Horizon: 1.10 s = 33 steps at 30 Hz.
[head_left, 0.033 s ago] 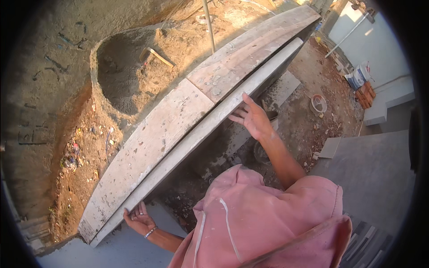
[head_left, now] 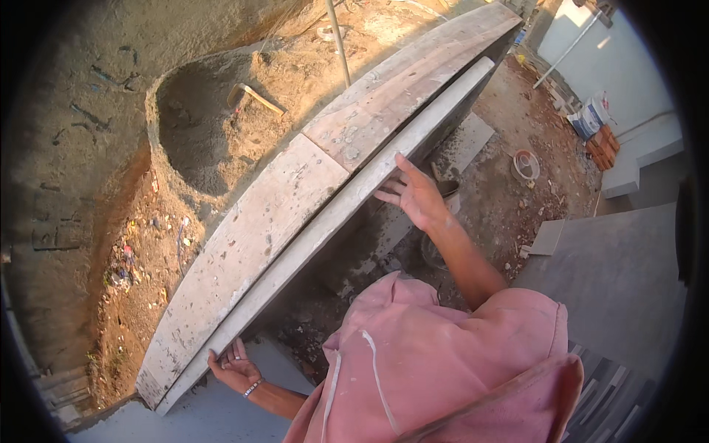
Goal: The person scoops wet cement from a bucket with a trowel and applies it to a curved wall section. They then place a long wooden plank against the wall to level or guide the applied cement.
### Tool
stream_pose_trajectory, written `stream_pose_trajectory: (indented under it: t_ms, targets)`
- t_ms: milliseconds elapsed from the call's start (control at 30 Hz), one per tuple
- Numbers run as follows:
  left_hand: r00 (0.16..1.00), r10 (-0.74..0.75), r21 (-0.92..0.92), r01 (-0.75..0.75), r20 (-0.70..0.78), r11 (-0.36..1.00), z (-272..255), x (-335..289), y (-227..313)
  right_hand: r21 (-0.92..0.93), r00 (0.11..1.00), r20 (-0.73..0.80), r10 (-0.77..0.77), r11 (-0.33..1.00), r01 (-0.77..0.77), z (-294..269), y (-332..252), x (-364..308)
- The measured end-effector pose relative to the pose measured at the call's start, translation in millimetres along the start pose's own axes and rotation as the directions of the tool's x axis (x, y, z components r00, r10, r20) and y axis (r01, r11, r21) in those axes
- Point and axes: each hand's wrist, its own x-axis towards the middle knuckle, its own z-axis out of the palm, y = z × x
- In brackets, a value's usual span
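A long, straight whitish bar runs diagonally along the near side of a broad pale ledge, with a dark narrow gap between them. Near the bar's lower left end, my left hand grips its edge, thumb up and fingers partly hidden beneath. Farther up, my right hand holds the same edge with the thumb over it and the fingers spread under it. Cement-like specks and stains mark the ledge, which has a joint across its middle.
Beyond the ledge lies a sandy hollow with a wooden-handled tool. A thin pole stands behind the ledge. On the right are a round bucket, a sack, stacked bricks and a grey slab.
The ledge and bar sit slightly differently in the picture, their far end a little lower left and near end a little right. Both hands keep the same hold.
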Motion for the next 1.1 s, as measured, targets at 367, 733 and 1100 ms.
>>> stream_pose_trajectory:
  t_ms: [367, 733, 1100]
  targets:
    - [1.0, -0.002, -0.101, 0.004, 0.014, 0.995, -12.5, 21.0, -5.2, 0.026, 0.997, 0.069, -0.041, 0.999, 0.04, 15.1, -22.7, -1.4]
    - [0.991, 0.128, -0.132, -0.122, 0.037, 0.984, 20.0, -21.2, 0.8, -0.024, 0.99, 0.036, -0.136, 0.99, 0.137, 37.5, -61.4, -34.4]
    - [0.984, -0.172, -0.025, 0.173, 0.044, 0.985, -13.6, -101.4, -140.9, -0.027, 0.976, -0.217, 0.027, 0.999, -0.034, -145.2, -31.1, -41.9]
